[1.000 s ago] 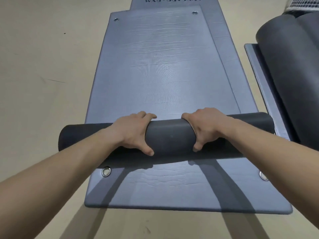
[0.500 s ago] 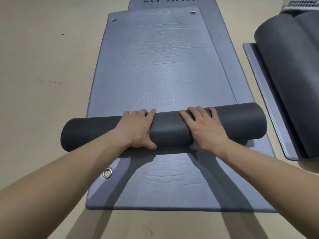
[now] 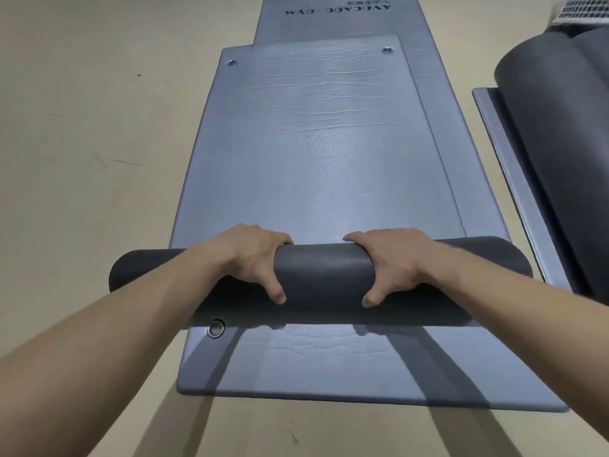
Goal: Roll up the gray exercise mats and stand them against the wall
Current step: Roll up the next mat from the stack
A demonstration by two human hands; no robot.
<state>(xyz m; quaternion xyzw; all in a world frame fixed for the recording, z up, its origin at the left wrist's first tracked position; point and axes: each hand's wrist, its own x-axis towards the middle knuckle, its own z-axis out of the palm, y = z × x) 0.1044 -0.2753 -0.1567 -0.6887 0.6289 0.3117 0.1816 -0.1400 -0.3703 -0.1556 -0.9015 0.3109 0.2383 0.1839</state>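
Observation:
A gray exercise mat (image 3: 309, 153) lies flat on the floor, its near end wound into a dark roll (image 3: 324, 275) that runs left to right across it. My left hand (image 3: 253, 258) and my right hand (image 3: 392, 262) both wrap over the middle of the roll, fingers curled over its far side and thumbs on the near side. Under this mat lies a second gray mat (image 3: 329, 367); its near end with a metal eyelet (image 3: 216, 328) shows in front of the roll, and its printed far end (image 3: 339, 18) shows beyond.
On the right, rolled dark mats (image 3: 560, 153) lie on another flat gray mat (image 3: 514, 179). A white mesh object (image 3: 585, 8) sits at the top right corner. Beige floor (image 3: 85, 143) surrounds the mats on the left and in front.
Both hands went from lying flat on top of the roll to gripping over it with curled fingers. The roll has grown slightly thicker.

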